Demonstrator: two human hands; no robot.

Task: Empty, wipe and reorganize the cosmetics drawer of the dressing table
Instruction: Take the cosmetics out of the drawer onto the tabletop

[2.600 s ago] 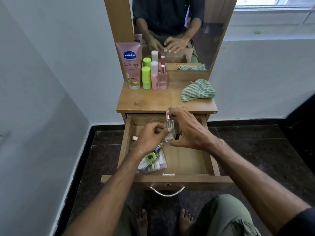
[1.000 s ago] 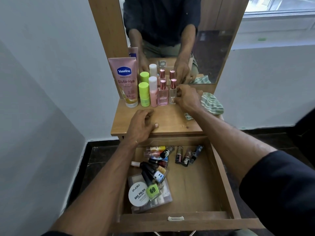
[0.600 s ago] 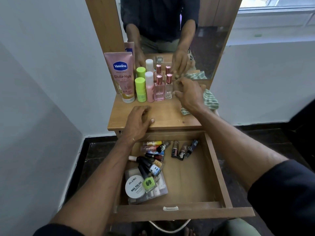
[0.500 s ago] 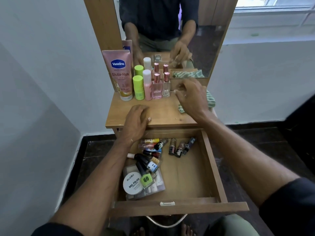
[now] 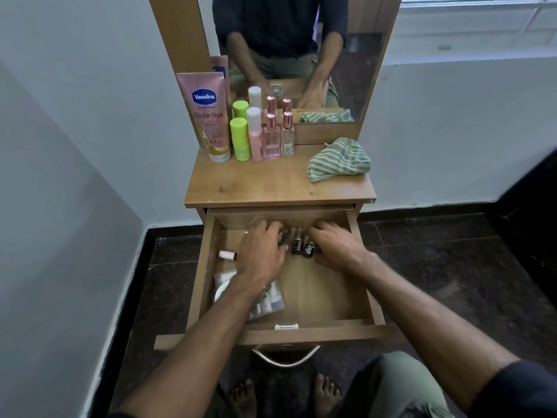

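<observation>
The wooden drawer point(image 5: 301, 334) of the dressing table is pulled out. My left hand point(image 5: 262, 254) reaches to its back left, fingers curled over a cluster of small bottles that it mostly hides. My right hand point(image 5: 336, 245) is beside it at the back, thumb and fingers around a small dark bottle point(image 5: 309, 250); another dark bottle point(image 5: 297, 244) lies between my hands. A white-capped bottle point(image 5: 227, 254) and a clear pouch point(image 5: 268, 303) lie under my left forearm. On the tabletop point(image 5: 271, 188) stand a Vaseline tube point(image 5: 208, 116), a green bottle point(image 5: 239, 140), a pink bottle point(image 5: 255, 134) and two perfume bottles point(image 5: 287, 137).
A green striped cloth point(image 5: 339, 159) lies crumpled at the tabletop's right. The mirror point(image 5: 346, 55) rises behind the bottles. A white wall closes in on the left, dark floor lies around, and my bare feet point(image 5: 245, 396) are under the drawer handle point(image 5: 286, 357).
My right hand set the clear perfume bottle in the tabletop row and let go. Both hands then dropped from the tabletop into the back of the drawer, onto the small bottles.
</observation>
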